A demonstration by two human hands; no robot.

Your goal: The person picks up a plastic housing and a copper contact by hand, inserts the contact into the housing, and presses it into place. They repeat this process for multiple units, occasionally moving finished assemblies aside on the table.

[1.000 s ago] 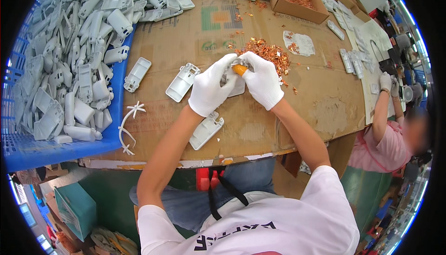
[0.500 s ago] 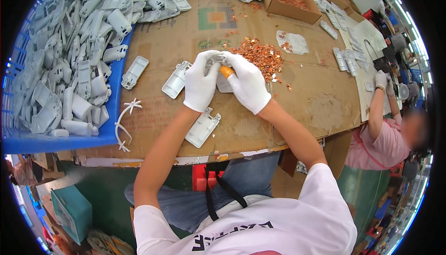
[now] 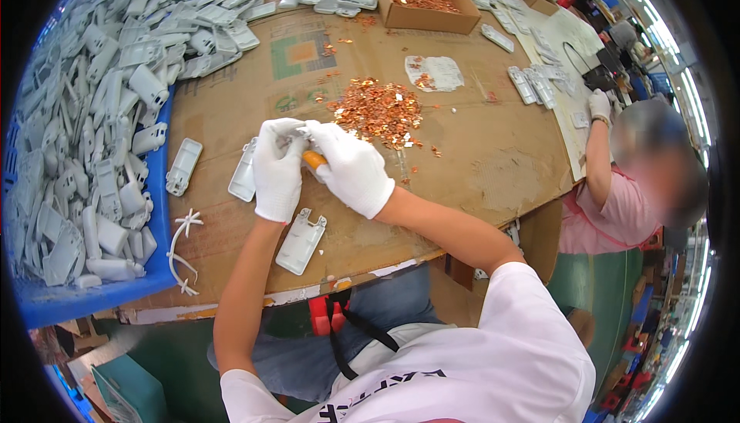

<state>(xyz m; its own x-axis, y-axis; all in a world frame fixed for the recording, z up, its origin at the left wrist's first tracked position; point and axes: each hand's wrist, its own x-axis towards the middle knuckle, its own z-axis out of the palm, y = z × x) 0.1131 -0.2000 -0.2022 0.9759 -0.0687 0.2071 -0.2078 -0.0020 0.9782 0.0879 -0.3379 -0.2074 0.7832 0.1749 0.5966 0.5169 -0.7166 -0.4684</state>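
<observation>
Both my hands wear white gloves and meet over the cardboard-covered table. The fingers of my left hand (image 3: 278, 170) are closed round a pale plastic part (image 3: 304, 135), mostly hidden by the gloves. My right hand (image 3: 353, 170) grips an orange cylindrical handle (image 3: 314, 159) against that part; its working end is hidden. Close to my left hand lie pale grey plastic casings: one casing (image 3: 243, 176) partly behind it, another casing (image 3: 301, 243) nearer me, and a third casing (image 3: 183, 166) farther left. Just beyond my hands is a loose pile of small copper-coloured metal pieces (image 3: 378, 111).
A blue crate (image 3: 156, 215) heaped with pale casings (image 3: 92, 146) stands at the left. A branched white plastic strip (image 3: 179, 257) lies near the front edge. At the back sits a cardboard box (image 3: 428, 18) of copper pieces. A person in pink (image 3: 617, 207) works at the right.
The view has shifted, so the table's contents appear farther left and the co-worker shows more. My hands stay together, still holding the part and the orange handle.
</observation>
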